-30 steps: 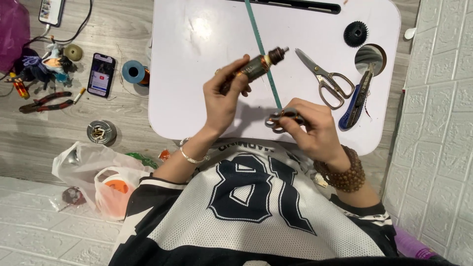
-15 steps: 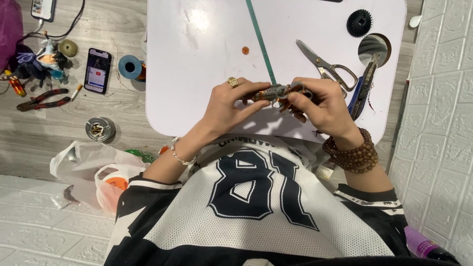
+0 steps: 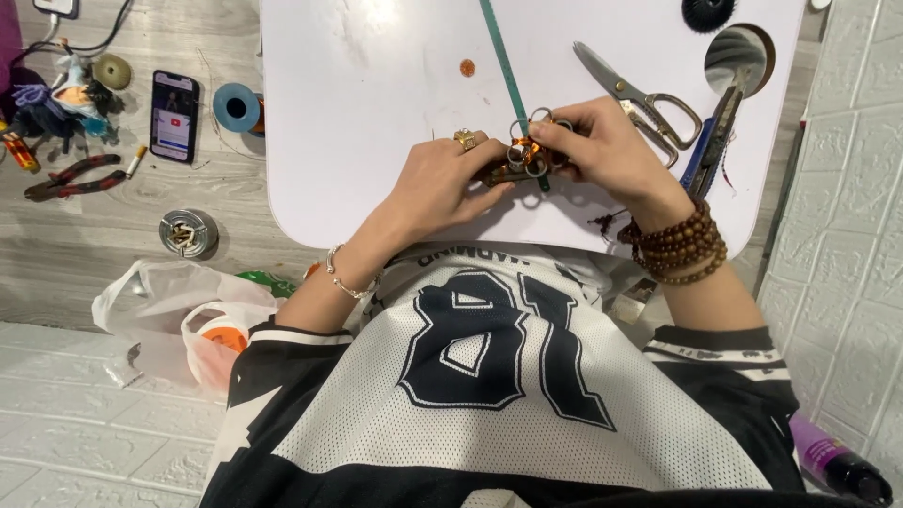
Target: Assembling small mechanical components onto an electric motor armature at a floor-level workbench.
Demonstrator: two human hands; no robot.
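**Holding the small piece steady while the little scissors work**

Both my hands meet just above the middle of the frame, over the white counter (image 3: 357, 122). My left hand (image 3: 442, 179) comes in from the lower left, its fingers curled and pinched around a small dark brown cylinder-shaped piece (image 3: 503, 171) that lies almost flat on the counter. My right hand (image 3: 602, 150) comes in from the right, its fingers closed on the ring handles of a small pair of scissors (image 3: 536, 141), which touch the piece where something orange shows. I cannot tell whether the blades are open.

To do this well, I judge the left hand should press the piece lightly against the counter so it cannot roll, with the fingertips kept back from the blades. The right hand should make short, controlled snips rather than one long cut, since the spot is tiny and half hidden by my own fingers.

A thin green strip (image 3: 503, 66) runs from the top of the frame down under my hands; I would keep it from snagging. The large scissors (image 3: 640, 99) lie just right of my right hand, with a blue-handled tool (image 3: 710, 141) beyond them, close enough to bump. A phone (image 3: 174, 115) and red-handled pliers (image 3: 71, 177) lie on the floor at upper left, well apart.
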